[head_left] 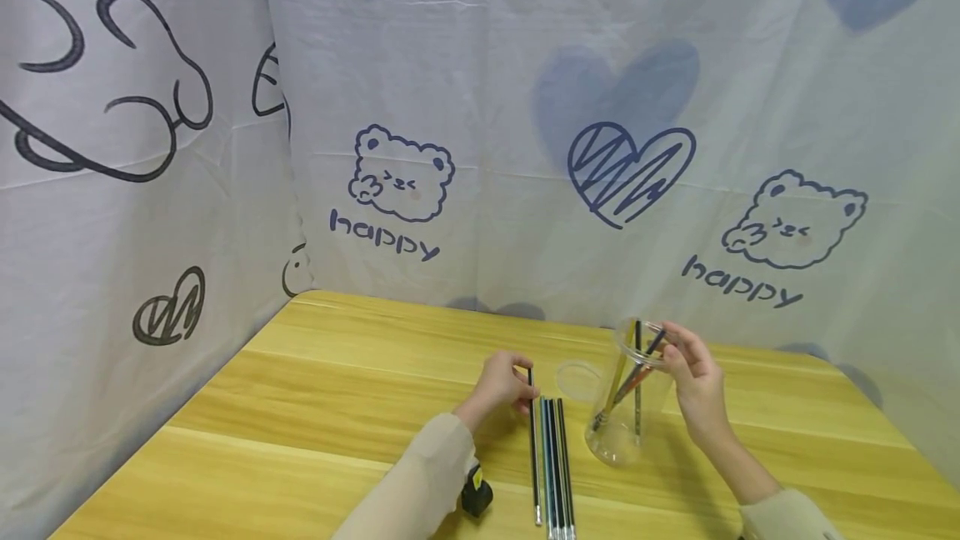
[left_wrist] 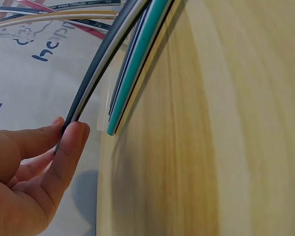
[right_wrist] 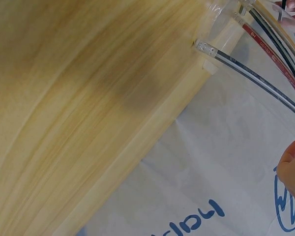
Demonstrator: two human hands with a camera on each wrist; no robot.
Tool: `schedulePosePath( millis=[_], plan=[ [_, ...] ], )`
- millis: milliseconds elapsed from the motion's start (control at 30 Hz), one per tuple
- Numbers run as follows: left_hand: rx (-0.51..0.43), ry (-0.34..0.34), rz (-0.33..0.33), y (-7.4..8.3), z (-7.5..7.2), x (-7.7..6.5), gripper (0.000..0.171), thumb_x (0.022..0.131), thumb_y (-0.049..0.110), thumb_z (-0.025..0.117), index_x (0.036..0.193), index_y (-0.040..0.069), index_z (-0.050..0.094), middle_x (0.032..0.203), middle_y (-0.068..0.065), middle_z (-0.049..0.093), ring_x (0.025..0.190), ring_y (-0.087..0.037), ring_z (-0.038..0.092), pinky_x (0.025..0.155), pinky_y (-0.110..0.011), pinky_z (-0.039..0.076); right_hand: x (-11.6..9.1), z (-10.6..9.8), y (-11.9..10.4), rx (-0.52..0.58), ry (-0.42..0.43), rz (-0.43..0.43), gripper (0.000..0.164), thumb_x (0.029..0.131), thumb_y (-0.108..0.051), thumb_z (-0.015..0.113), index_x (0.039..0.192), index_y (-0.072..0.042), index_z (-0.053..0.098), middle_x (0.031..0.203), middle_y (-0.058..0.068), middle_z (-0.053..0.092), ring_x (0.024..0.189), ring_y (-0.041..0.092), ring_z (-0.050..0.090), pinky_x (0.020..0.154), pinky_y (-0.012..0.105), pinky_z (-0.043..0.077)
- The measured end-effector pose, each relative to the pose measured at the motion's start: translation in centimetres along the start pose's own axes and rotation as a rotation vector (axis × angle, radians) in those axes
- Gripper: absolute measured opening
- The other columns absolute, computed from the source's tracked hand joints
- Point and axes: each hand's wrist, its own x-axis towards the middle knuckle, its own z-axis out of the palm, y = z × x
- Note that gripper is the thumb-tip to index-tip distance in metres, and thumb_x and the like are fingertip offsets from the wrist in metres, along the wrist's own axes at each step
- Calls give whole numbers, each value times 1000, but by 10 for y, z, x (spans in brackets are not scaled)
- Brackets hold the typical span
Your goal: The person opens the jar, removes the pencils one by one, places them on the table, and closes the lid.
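Note:
My left hand (head_left: 506, 382) pinches a dark pencil (head_left: 535, 457) near its far end, between thumb and fingers; in the left wrist view the pencil (left_wrist: 96, 64) slants up from the fingertips. Just right of it lies a row of several pencils (head_left: 557, 465), side by side, a teal one (left_wrist: 132, 73) among them. A tall clear plastic jar (head_left: 615, 444) stands right of the row with several pencils, including a red one (right_wrist: 265, 42), leaning inside. My right hand (head_left: 697, 386) grips the jar's rim on its right side; in the right wrist view only part of that hand shows.
A clear round lid (head_left: 579, 380) lies on the wooden table (head_left: 337, 398) behind the jar. Printed white cloth (head_left: 510, 107) hangs along the table's back and left edges. A small black device (head_left: 476, 494) sits at the left wrist.

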Motion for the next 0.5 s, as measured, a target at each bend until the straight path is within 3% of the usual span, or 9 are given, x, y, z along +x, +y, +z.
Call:
schedulePosePath(
  millis=[233,500],
  plan=[
    [60,-3,-42,0,4,0,40,74,-13,64,113,-10,54,62,-12,59,47,-25,59,46,-32,52,-1,-2,1,10,-14,-8,29,91,10,37,118,9,46,110,4,59,93,11,58,78,19,47],
    [97,-26,-39,0,6,0,36,74,-15,62,109,-11,56,57,-14,58,48,-28,60,45,-31,51,0,-2,1,18,-14,-14,28,91,10,37,118,10,46,110,4,59,93,11,58,78,19,47]
  ],
)
